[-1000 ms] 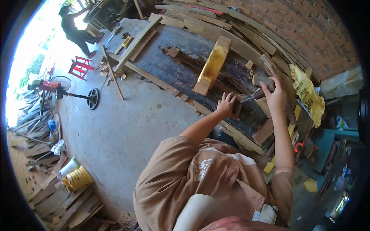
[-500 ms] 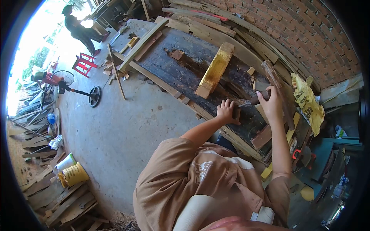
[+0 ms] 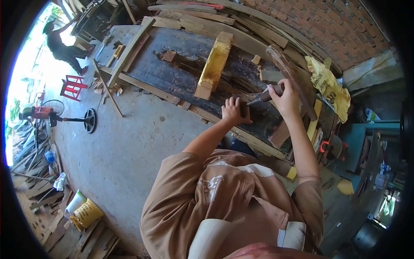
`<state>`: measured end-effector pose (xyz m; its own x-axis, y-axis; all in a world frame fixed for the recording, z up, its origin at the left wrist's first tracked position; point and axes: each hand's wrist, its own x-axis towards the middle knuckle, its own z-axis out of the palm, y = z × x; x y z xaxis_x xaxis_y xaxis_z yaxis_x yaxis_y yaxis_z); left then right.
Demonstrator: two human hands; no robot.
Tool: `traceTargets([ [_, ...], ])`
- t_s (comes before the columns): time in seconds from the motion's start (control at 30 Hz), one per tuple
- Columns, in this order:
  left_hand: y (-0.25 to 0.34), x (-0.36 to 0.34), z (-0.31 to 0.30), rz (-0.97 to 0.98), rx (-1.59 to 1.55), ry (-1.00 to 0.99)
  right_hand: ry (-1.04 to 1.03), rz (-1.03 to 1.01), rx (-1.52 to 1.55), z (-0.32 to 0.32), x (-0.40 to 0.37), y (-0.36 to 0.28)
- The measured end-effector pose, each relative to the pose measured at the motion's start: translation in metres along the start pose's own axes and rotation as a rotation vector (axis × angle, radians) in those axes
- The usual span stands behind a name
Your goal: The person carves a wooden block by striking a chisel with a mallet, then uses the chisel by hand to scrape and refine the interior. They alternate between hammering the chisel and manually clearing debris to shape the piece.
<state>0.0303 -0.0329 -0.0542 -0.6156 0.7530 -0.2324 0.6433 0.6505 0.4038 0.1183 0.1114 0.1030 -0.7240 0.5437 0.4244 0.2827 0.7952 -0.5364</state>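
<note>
My right hand (image 3: 286, 98) is wrapped round the dark wooden handle of a chisel (image 3: 273, 92), its metal blade pointing left toward my other hand. Under my left hand (image 3: 233, 111) is a small brown wood block (image 3: 246, 113), which the fingers hold against the dark workbench (image 3: 172, 43); the palm hides much of it. The chisel's tip is right beside the block. Just beyond my left hand lies a thick timber piece with a yellow face (image 3: 215, 64). A long rough wooden club (image 3: 293, 80) lies to the right of my right hand.
A yellow sack (image 3: 330, 86) lies at the bench's right end, near a brick wall (image 3: 319, 30). Long planks (image 3: 250, 32) line the far edge. On the floor at left are a red stool (image 3: 74, 87) and a fan (image 3: 89, 120). Another person (image 3: 62, 45) stands farther off.
The whole view has shifted, with the bench now farther left and higher. Both hands keep their hold on the chisel and block. The far person's arm is now stretched out.
</note>
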Motion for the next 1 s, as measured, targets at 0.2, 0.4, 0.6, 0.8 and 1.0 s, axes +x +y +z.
traceTargets([
  [0.2,0.002,0.001,-0.007,-0.035,-0.013,-0.084,0.004,0.019,0.016,0.000,-0.004,-0.002],
  [0.4,0.001,0.002,-0.004,-0.031,-0.001,-0.071,0.015,-0.041,-0.051,0.006,-0.005,0.000],
  [0.6,0.000,0.004,0.001,-0.022,-0.005,-0.056,-0.048,-0.028,-0.160,0.010,0.000,-0.016],
  [0.8,0.009,0.012,-0.015,-0.013,0.026,-0.134,-0.199,-0.009,-0.245,0.014,0.004,-0.033],
  [1.0,0.044,0.034,-0.057,0.539,-1.078,0.111,-0.255,-0.031,-0.326,0.005,0.001,-0.047],
])
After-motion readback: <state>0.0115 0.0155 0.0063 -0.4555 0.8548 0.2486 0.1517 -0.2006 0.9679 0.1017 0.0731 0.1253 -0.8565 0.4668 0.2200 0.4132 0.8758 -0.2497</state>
